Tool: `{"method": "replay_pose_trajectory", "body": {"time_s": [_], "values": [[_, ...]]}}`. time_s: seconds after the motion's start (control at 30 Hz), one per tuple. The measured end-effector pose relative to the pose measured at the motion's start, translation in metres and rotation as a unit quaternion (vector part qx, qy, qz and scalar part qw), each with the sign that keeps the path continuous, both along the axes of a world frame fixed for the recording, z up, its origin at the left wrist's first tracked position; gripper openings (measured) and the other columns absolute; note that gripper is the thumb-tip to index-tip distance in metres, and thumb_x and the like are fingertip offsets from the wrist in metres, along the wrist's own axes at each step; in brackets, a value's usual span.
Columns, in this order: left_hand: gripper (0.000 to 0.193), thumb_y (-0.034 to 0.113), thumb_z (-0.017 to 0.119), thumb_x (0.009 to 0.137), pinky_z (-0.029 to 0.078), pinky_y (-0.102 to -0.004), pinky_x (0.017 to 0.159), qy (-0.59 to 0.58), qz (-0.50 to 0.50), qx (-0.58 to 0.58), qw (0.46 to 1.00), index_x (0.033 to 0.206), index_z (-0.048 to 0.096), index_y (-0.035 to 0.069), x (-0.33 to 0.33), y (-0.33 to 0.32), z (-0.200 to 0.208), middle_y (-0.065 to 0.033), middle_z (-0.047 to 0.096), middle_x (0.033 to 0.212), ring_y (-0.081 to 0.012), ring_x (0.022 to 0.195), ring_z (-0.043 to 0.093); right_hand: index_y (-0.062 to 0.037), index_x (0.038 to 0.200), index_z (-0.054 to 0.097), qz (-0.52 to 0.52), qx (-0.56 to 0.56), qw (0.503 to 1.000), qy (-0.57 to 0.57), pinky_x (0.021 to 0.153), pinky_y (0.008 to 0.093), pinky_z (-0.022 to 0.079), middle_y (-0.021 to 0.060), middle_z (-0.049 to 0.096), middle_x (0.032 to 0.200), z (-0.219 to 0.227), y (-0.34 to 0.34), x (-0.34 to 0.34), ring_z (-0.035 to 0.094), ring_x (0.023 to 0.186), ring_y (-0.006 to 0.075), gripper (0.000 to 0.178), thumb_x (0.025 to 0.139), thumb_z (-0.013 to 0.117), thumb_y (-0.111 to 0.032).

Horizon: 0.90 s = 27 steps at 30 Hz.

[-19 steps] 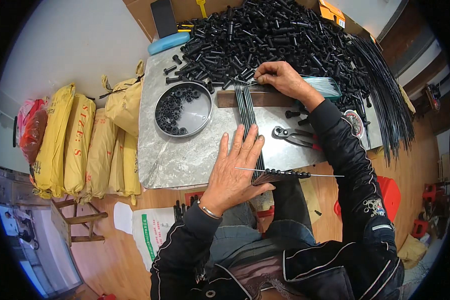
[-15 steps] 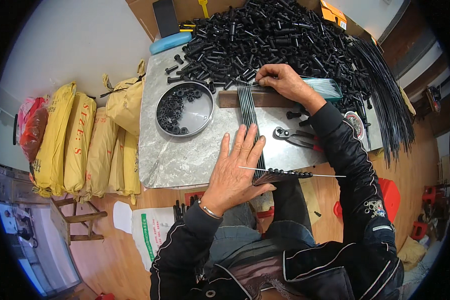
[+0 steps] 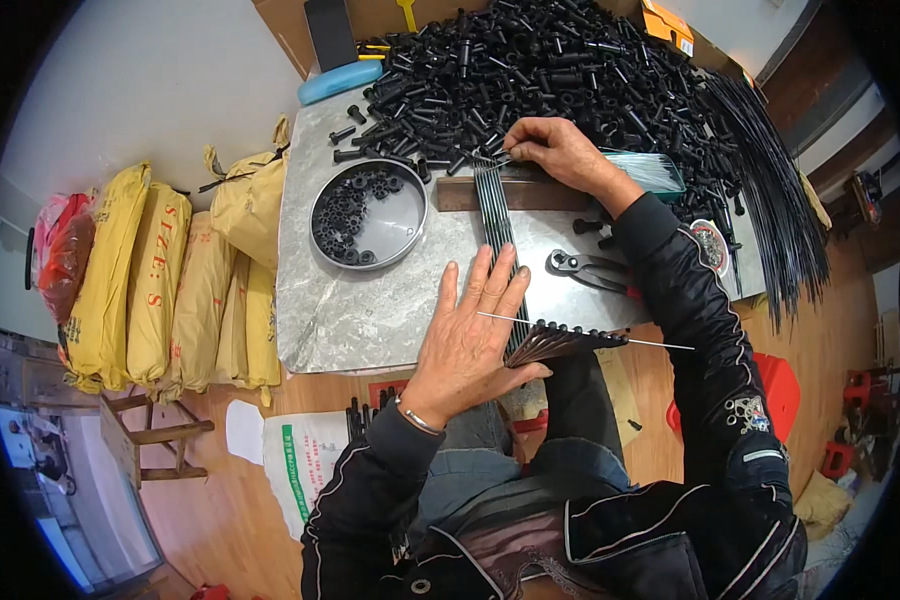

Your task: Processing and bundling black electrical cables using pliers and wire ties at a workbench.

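My left hand (image 3: 470,335) lies flat, fingers spread, on a bundle of thin dark rods (image 3: 495,215) that runs across the grey metal-topped table (image 3: 345,310). The near ends of the rods fan out on a thin metal wire (image 3: 660,343) at the table's front edge. My right hand (image 3: 555,150) rests at the far end of the rods, fingertips pinched on a small black part at the edge of a big heap of black plastic tubes (image 3: 550,70). A wooden bar (image 3: 530,193) lies under the rods.
A round grey dish (image 3: 395,215) with several black rings sits left of the rods. Pliers (image 3: 590,270) lie to the right. Long black cable ties (image 3: 770,190) hang off the right edge. Yellow sacks (image 3: 150,275) stand on the floor at left, beside a wooden stool (image 3: 150,435).
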State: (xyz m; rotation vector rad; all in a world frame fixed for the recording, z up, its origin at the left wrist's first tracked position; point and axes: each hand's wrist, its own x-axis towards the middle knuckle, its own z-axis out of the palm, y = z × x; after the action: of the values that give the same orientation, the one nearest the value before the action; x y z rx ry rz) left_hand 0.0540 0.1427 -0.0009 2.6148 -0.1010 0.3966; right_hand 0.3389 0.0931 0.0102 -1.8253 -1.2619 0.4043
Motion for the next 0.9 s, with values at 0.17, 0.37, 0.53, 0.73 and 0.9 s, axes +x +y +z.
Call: {"method": "replay_pose_trajectory", "body": {"time_s": [0.17,0.37,0.53,0.73,0.9], "values": [[0.102,0.047,0.084,0.060,0.018,-0.0566,0.113,0.003,0.005,0.003,1.000,0.139,0.040,0.000,0.000,0.001,-0.001,-0.0211,0.026,0.152,-0.0381,0.143,0.021,0.0007,0.097,0.065,0.010,-0.013,1.000,-0.002,0.076,0.0267,0.048,0.0026,0.066,0.085,0.006,0.001,-0.005,0.058,0.081,0.0100,0.011,0.087,0.062,-0.005],[0.102,0.049,0.083,0.060,0.016,-0.0564,0.114,0.009,0.012,0.005,1.000,0.139,0.040,0.001,0.001,-0.001,0.000,-0.0209,0.025,0.153,-0.0387,0.143,0.021,0.0011,0.097,0.063,0.025,-0.013,1.000,0.011,0.078,0.0246,0.047,0.0010,0.064,0.086,0.003,0.002,-0.007,0.056,0.083,0.0085,0.010,0.089,0.061,-0.003],[0.100,0.047,0.083,0.061,0.017,-0.0559,0.114,0.014,0.014,0.010,1.000,0.139,0.040,0.001,0.002,-0.001,0.001,-0.0205,0.026,0.153,-0.0387,0.142,0.022,0.0015,0.097,0.063,0.025,-0.003,0.999,0.027,0.078,0.0245,0.048,0.0015,0.064,0.085,0.004,0.002,-0.011,0.057,0.082,0.0089,0.009,0.089,0.060,-0.003],[0.098,0.044,0.084,0.061,0.019,-0.0547,0.113,-0.004,0.003,-0.006,1.000,0.138,0.041,0.001,0.001,0.000,0.000,-0.0205,0.027,0.152,-0.0391,0.142,0.023,0.0019,0.097,0.063,-0.012,0.002,1.000,0.022,0.075,0.0252,0.048,0.0021,0.064,0.085,0.002,0.000,-0.025,0.057,0.080,0.0093,0.010,0.090,0.059,-0.005],[0.097,0.043,0.085,0.060,0.022,-0.0540,0.113,-0.007,0.002,-0.002,1.000,0.136,0.043,0.000,0.000,0.000,-0.001,-0.0203,0.029,0.151,-0.0394,0.141,0.024,0.0020,0.098,0.063,-0.049,-0.007,0.999,-0.015,0.073,0.0262,0.047,0.0029,0.065,0.085,0.002,0.002,-0.028,0.057,0.079,0.0100,0.011,0.090,0.060,-0.005]]}}
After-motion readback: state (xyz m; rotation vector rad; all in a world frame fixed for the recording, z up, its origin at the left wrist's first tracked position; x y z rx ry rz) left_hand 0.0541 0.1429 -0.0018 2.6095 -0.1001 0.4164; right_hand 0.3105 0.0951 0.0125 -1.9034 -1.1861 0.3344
